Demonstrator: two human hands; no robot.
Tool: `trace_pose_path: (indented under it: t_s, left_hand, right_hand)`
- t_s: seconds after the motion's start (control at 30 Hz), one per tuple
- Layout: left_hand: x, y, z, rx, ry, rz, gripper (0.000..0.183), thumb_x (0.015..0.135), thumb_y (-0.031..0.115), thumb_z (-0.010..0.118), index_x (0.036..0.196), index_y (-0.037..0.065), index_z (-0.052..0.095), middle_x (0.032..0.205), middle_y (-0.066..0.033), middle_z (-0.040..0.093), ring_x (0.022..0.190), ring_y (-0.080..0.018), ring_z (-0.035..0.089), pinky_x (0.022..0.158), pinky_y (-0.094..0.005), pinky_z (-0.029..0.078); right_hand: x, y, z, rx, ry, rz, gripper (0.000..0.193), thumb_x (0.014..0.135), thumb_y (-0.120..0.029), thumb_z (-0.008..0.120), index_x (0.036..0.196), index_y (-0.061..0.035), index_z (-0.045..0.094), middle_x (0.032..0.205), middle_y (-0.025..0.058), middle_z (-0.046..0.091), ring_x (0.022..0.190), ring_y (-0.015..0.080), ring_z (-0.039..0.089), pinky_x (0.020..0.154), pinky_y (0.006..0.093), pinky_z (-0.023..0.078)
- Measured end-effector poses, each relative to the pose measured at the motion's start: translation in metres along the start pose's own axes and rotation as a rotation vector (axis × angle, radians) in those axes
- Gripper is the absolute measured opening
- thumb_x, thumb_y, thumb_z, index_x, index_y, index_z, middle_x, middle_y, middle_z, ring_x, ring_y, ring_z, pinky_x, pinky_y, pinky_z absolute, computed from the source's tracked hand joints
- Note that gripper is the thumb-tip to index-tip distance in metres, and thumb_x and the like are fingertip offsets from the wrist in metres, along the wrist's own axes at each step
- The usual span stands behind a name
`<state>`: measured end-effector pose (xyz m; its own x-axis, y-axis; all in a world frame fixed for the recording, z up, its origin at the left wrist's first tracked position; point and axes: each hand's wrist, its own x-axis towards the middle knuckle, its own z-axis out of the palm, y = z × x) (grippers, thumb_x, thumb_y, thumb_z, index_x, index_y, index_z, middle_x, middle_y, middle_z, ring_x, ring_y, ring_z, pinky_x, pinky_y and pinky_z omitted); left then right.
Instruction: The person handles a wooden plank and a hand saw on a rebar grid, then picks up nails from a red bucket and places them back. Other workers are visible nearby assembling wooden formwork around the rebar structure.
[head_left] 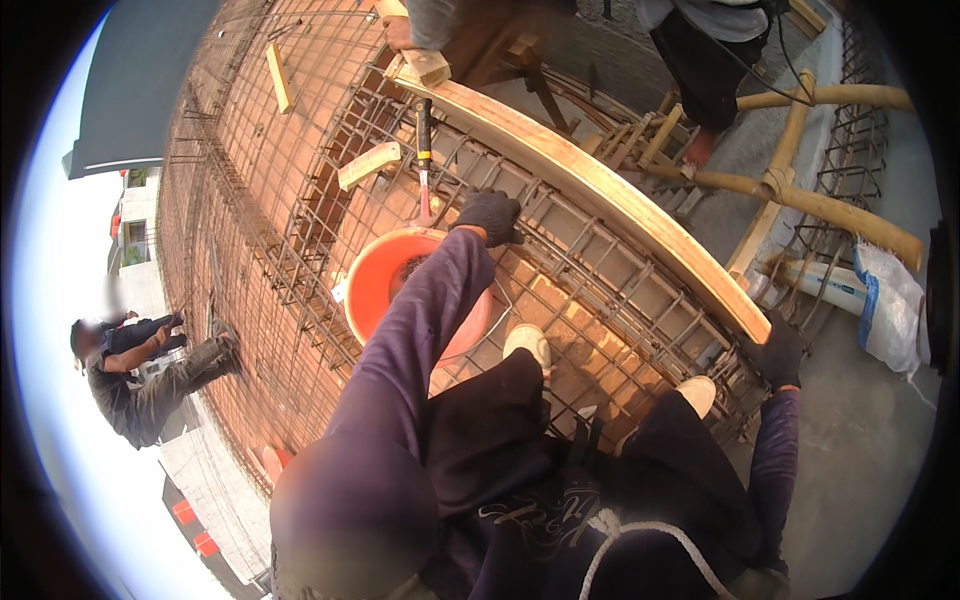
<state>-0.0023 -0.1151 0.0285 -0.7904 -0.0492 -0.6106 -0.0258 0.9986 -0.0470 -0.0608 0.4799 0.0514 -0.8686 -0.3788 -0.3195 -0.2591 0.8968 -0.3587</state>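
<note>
My right hand (778,352), in a dark glove, grips the near right end of a long wooden plank (600,180). This plank runs on edge along the rebar cage (600,262) to the far left. There another person's hand (398,32) is by a short wood block (428,68). My left hand (487,215), also gloved, is closed over a steel bar of the cage, its fingertips partly hidden. Just left of it, an orange bucket (372,275) stands on the mesh, its contents mostly hidden by my sleeve. A hammer (424,150) with a black and yellow handle leans beyond the bucket.
Rebar mesh (235,230) covers the reddish deck. Loose wood pieces (369,165) lie on it. Bamboo poles (840,215), a white sack (890,300) and a co-worker's bare foot (701,148) are at the right. Another person (140,370) crouches at the left edge.
</note>
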Motion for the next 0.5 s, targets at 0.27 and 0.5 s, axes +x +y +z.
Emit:
trace_pose_path:
  t_s: [0.27, 0.5]
  left_hand:
    - [0.0038, -0.0022, 0.003, 0.007, -0.056, -0.021, 0.052, 0.083, 0.06, 0.082, 0.119, 0.023, 0.079, 0.126, -0.0105, 0.074, 0.127, -0.0337, 0.067, 0.11, -0.0532, 0.044]
    - [0.0019, -0.0031, 0.0027, -0.01, -0.001, 0.015, 0.052, 0.083, 0.06, 0.083, 0.112, 0.017, 0.079, 0.117, -0.0151, 0.075, 0.12, -0.0382, 0.069, 0.107, -0.0543, 0.047]
  right_hand:
    - [0.0002, 0.002, 0.0026, -0.026, -0.006, 0.027, 0.07, 0.081, -0.052, 0.087, 0.135, -0.0096, 0.07, 0.116, 0.0205, 0.078, 0.107, 0.0399, 0.076, 0.094, 0.0503, 0.058]
    - [0.0002, 0.0014, 0.0013, -0.034, -0.027, 0.06, 0.07, 0.08, -0.051, 0.087, 0.135, -0.0101, 0.071, 0.115, 0.0202, 0.079, 0.107, 0.0393, 0.076, 0.093, 0.0501, 0.059]
